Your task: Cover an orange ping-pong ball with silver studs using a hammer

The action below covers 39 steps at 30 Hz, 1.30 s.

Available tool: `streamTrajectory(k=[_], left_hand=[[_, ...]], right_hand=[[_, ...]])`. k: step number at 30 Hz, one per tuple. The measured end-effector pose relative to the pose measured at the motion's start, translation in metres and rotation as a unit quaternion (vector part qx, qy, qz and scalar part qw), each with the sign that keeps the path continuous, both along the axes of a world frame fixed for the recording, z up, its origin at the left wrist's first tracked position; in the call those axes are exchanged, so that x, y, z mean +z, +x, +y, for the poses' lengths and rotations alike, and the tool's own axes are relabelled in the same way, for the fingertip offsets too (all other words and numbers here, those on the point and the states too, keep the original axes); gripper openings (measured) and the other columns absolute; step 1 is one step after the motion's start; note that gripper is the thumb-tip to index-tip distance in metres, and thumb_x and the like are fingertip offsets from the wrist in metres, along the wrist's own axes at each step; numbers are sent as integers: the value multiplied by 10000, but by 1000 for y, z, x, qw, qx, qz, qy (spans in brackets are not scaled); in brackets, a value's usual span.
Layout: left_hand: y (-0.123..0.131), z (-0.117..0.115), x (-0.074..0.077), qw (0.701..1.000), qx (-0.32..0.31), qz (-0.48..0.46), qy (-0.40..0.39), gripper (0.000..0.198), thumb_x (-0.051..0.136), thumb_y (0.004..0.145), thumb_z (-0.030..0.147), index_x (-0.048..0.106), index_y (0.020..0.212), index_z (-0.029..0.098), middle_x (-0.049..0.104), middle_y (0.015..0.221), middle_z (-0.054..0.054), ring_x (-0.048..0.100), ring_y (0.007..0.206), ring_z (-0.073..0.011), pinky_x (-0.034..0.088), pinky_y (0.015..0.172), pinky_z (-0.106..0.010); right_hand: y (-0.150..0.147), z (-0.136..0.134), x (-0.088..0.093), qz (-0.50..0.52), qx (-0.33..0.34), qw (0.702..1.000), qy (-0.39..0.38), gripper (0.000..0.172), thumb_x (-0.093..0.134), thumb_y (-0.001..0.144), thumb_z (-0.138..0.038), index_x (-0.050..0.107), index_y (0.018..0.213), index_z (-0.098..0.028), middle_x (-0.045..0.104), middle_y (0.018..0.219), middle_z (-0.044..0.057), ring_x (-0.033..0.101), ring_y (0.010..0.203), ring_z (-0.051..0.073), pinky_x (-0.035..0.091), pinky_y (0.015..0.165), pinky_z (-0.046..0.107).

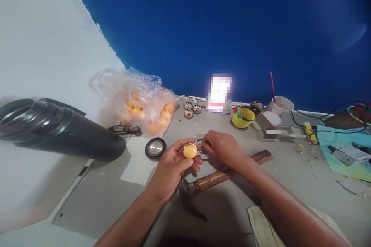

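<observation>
- Hands meet over the middle of the grey table [290, 185], both forearms reaching in from the bottom edge.
- Left hand [171, 166]: palm turned up, thumb and fingers curled around 1 orange ball [190, 151], which is held clear of the table surface.
- Right hand [222, 147]: knuckles up, fingers bent, tips at a small metal piece [199, 139] just beside the ball; cannot tell whether it is actually gripped.
- Hammer [220, 177] lies flat on the table directly under the hands, wooden handle running up to the right, head toward the person.
- Plastic bag [136, 100] of similar orange balls sits behind and left of the hands; glasses [125, 129] lie at its near edge.
- Round disc [155, 148] with a metal centre rests just left of the left hand.
- Black cylinder [58, 129] lies on its side at far left.
- 3 shiny balls [191, 110] sit behind the hands; yellow cup [243, 117] and white cup [280, 105] stand to the right.
</observation>
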<state>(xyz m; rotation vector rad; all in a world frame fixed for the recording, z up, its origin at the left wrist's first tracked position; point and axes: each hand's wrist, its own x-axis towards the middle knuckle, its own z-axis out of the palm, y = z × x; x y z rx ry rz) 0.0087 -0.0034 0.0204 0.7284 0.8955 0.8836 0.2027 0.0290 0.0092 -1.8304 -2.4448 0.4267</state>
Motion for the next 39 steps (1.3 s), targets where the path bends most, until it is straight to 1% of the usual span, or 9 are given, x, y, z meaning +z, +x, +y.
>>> streamTrajectory(k=[7, 11, 16, 20, 25, 30, 33, 36, 39], left_hand=[[-3, 1, -1, 1000, 6, -20, -3, 457, 727, 764, 134, 687, 1219, 145, 748, 886, -84, 663, 735, -171, 504, 728, -314], [-3, 2, 1, 997, 3, -72, -20, 403, 707, 790, 158, 705, 1192, 141, 729, 884, -92, 669, 758, -196, 501, 672, -308], [-5, 3, 0, 990, -2, -139, -40, 403, 679, 770, 119, 726, 1170, 135, 716, 1041, -122, 662, 795, -189, 496, 657, -283], [-6, 4, 1, 984, -2, -172, -37, 384, 700, 774, 135, 735, 1157, 144, 692, 976, -87, 634, 773, -161, 491, 647, -259], [-7, 4, 0, 983, -10, -181, -24, 351, 691, 835, 199, 723, 1184, 169, 701, 1047, -101, 604, 715, -137, 464, 614, -261], [-7, 4, -1, 986, -3, -164, -35, 360, 719, 823, 206, 723, 1183, 178, 711, 1137, -127, 625, 782, -157, 479, 662, -276], [-5, 3, -2, 992, 14, -127, -11, 356, 774, 802, 246, 728, 1148, 177, 721, 1079, -113, 621, 771, -154, 483, 666, -275], [-4, 1, -4, 996, 57, -26, 55, 352, 819, 772, 237, 727, 1110, 190, 722, 998, -69, 618, 777, -147, 485, 677, -263], [-4, -1, -6, 986, 98, 71, 115, 362, 833, 767, 241, 715, 1108, 214, 725, 1035, -47, 643, 885, -158, 498, 750, -251]], right_hand=[[3, 4, -11, 148, -27, 988, 45, 114, 587, 866, -151, 672, 792, -172, 689, 783, 31, 569, 687, 144, 337, 658, 260], [2, 4, -16, 227, -26, 972, 62, 108, 582, 812, -114, 628, 735, -174, 712, 784, 38, 596, 696, 145, 377, 681, 252], [1, 1, -14, 403, -56, 912, 57, 112, 558, 710, -93, 581, 644, -181, 714, 718, 11, 593, 618, 120, 408, 606, 224], [0, 2, -11, 487, -80, 870, 15, 66, 589, 720, -148, 623, 670, -174, 663, 647, -8, 548, 572, 110, 410, 543, 214], [0, 4, -6, 565, -105, 815, -80, 192, 712, 769, -304, 623, 662, -172, 574, 531, -40, 395, 436, 68, 301, 414, 199], [1, 4, -7, 660, -104, 726, -165, 374, 847, 705, -465, 641, 697, -153, 570, 544, -39, 380, 412, 51, 245, 387, 190], [1, 4, -12, 698, -108, 683, -185, 423, 860, 700, -506, 645, 679, -142, 611, 591, -16, 369, 407, 35, 223, 396, 189], [0, 4, -14, 714, -93, 661, -210, 410, 840, 747, -501, 665, 679, -136, 602, 575, -19, 354, 416, 31, 238, 421, 191], [-1, 1, -10, 715, -77, 650, -244, 350, 862, 732, -454, 707, 742, -140, 620, 592, -22, 373, 434, 38, 276, 440, 195]])
